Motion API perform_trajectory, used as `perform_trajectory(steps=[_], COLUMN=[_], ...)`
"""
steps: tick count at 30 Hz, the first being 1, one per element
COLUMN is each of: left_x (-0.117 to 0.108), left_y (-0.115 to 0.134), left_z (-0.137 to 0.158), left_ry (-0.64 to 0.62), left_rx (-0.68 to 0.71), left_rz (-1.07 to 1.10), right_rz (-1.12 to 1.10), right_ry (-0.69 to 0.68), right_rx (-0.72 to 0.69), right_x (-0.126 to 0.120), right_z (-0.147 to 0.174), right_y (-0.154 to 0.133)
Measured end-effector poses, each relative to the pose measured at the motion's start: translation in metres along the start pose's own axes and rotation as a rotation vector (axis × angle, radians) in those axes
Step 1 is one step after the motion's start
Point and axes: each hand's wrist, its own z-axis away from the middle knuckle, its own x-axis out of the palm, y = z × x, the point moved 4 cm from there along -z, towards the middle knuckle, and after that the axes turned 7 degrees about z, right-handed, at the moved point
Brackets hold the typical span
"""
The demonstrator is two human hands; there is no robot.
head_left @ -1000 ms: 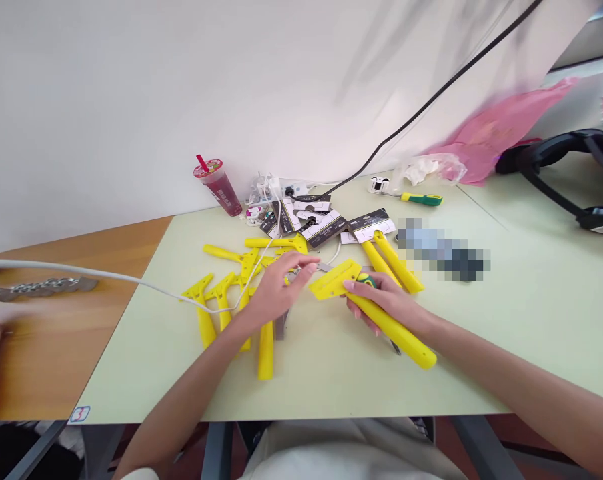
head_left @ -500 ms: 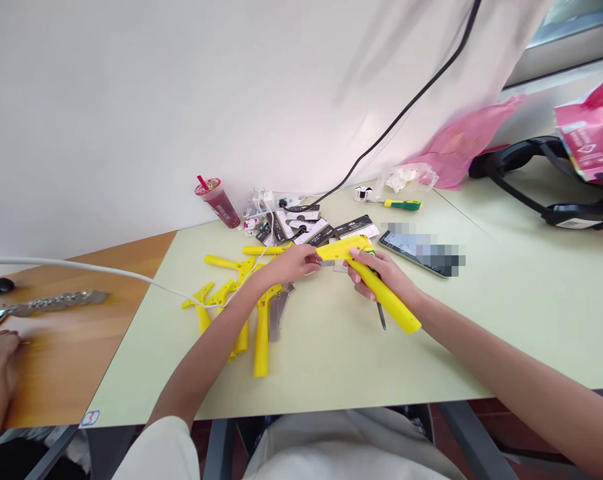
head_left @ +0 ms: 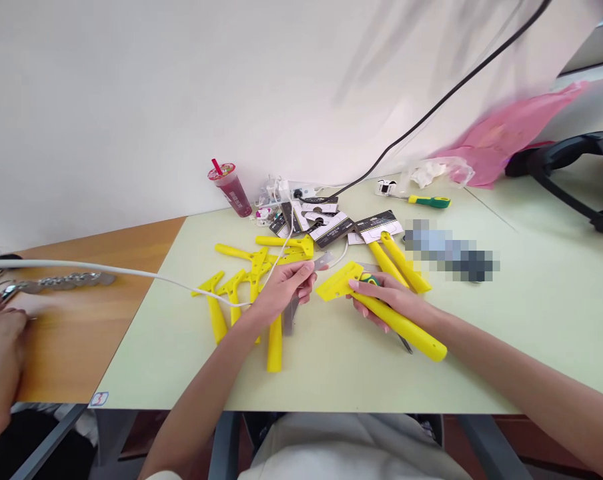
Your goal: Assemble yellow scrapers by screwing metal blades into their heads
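My left hand pinches a flat grey metal blade between thumb and fingers. In my right hand lies a yellow plastic scraper, its wide head pointing left towards the blade, apart from it. The same hand also grips a screwdriver with a green and yellow handle; its dark shaft sticks out below the palm. Several yellow scraper handles lie around and beyond my left hand. Partly under that hand are more metal blades. Two yellow handles rest beyond my right hand, against a black-and-white card.
Several packaging cards, a drink cup and a white cable are on or over the table. Another screwdriver lies farther back. A blurred-out object sits at right. At far left, another person's hand rests on the wooden table.
My left hand has drawn away from the scraper head with the blade. The scraper has turned in my right hand, and its head now stands apart from the blade. The view has shifted left.
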Motion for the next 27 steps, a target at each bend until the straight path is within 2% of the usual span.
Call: perform_trajectory(steps=[3,11,14,20,27], left_x=[-0.002,0.008,0.013,0.01,0.015], left_y=[-0.006,-0.003,-0.003,-0.004,-0.007], left_z=[0.004,0.01,0.012,0.013,0.016], left_ry=[0.007,0.035,0.033,0.135,0.07], left_rx=[-0.01,0.041,0.019,0.018,-0.084], left_rz=[0.035,-0.279,-0.243,-0.185,-0.188], right_rz=[0.024,0.051,0.052,0.096,0.137], right_ry=[-0.04,-0.041,-0.031,-0.027,-0.029], right_rx=[0.045,0.105,0.098,0.104,0.089], right_x=[0.008,0.01,0.01,0.01,0.01], right_z=[0.001,0.007,0.008,0.009,0.011], right_y=[0.003,0.002,0.0,0.0,0.0])
